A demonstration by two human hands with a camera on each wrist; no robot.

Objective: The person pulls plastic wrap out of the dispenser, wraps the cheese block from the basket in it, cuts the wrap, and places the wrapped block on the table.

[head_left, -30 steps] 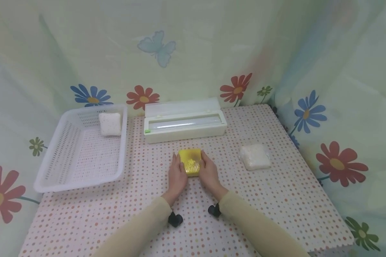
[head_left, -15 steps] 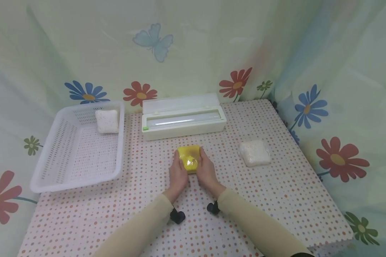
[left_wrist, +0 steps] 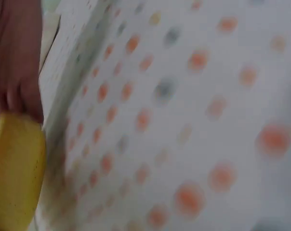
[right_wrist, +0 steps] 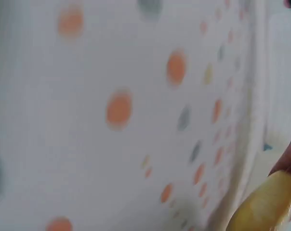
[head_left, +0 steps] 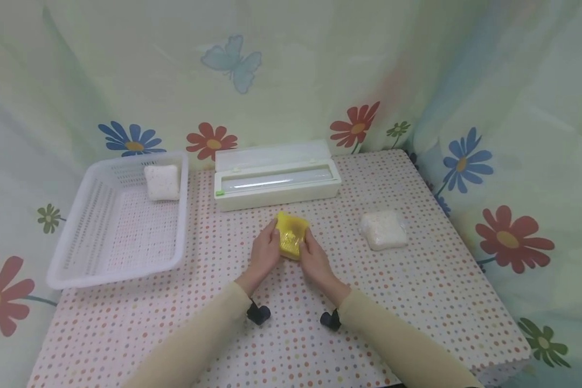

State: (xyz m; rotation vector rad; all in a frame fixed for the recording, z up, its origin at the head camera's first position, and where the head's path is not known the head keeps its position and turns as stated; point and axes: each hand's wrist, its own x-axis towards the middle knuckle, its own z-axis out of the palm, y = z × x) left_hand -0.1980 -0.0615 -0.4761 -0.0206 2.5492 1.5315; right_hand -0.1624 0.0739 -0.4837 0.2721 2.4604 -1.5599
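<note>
Between my two hands is a yellow square block with a brownish patch on top and shiny clear film round it. It is tilted and turned. My left hand grips its left side, fingers at the far left corner. On the opposite edge, my right hand holds it with thumb and fingers. The left wrist view shows one smooth face of the yellow block below the fingers. Part of the block appears in the right wrist view beside the fingertips. Its underside is hidden.
A white cling film dispenser stands behind my hands, lid up. At left is a white plastic basket with a white square block in it. A film-wrapped white block lies right on the dotted tablecloth.
Both hands first held the yellow block squarely by its sides. Now it is turned clockwise and tilted, a little farther right, and my wrists have spread apart. The head view shifted slightly earlier.
</note>
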